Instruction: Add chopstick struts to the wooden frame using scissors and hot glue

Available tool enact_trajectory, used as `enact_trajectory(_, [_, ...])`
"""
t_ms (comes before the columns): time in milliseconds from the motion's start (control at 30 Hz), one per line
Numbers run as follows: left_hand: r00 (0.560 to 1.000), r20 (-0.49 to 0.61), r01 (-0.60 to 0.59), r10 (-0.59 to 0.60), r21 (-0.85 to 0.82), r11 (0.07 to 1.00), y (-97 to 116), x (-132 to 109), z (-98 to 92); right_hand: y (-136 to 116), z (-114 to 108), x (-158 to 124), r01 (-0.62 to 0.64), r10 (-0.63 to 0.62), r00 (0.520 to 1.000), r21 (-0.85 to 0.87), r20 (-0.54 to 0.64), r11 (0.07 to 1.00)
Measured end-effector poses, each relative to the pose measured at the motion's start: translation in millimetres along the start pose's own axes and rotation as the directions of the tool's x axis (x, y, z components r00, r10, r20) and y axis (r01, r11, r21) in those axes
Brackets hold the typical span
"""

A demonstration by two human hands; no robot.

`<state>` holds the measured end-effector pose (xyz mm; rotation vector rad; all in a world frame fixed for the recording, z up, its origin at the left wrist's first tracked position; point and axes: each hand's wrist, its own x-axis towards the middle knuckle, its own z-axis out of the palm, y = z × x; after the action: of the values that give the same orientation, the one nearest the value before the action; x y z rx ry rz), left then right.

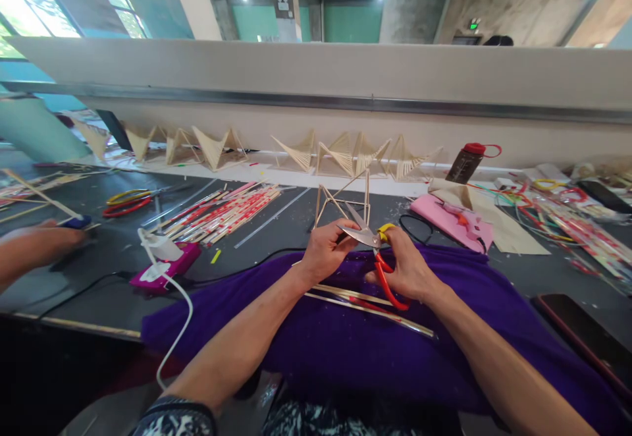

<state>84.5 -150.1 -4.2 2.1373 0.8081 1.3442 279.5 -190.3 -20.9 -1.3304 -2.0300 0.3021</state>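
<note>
Lying on the dark worktop (111, 242): purple cloth (355, 363), piled red-and-white sticks (230, 213), ruler (271, 218), magenta power strip (186, 261) and spare scissors (127, 203).

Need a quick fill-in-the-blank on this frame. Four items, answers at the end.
1. The right hand holds a pair of open, red-and-yellow-handled ____.
2. The cloth beneath the forearms is coloured ____.
3. On the dark bottle at the back, the lid is coloured ____.
4. Another person's hand shows near the picture's ____ edge.

Missing words: scissors; purple; red; left.
</note>
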Motion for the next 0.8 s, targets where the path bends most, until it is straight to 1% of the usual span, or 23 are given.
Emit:
enact_trajectory(167, [0.999,0.036,0.016,-0.017,0.025,1.0,3,0,-1.5,-4,-10,1,0.011,-0.011,0.999,-0.006,0.048,1.0])
enact_trajectory(300, [0.998,0.04,0.056,-0.056,0.003,0.998,1,-1,-0.3,-4,-13,2,0.015,-0.015,0.999,-0.005,0.05,1.0])
enact_trajectory(433, [0.994,0.048,0.102,-0.1,-0.033,0.994,-1,-1,1.1,-2,-13,3,-0.001,0.001,1.0,0.004,0.024,1.0])
enact_trajectory(600, [0.983,0.067,0.18,-0.172,-0.139,0.974,0,-2,1.9,-3,-11,2,-0.073,0.068,0.995,0.076,0.071,0.994])
enact_trajectory(700, [0.981,0.054,0.191,-0.184,-0.171,0.967,0,-2,2.2,-4,-8,1,-0.084,0.078,0.994,0.091,0.073,0.992])
enact_trajectory(800, [0.983,0.06,0.181,-0.174,-0.163,0.97,1,-2,1.7,-4,-6,1,-0.086,0.08,0.994,0.086,0.068,0.993])
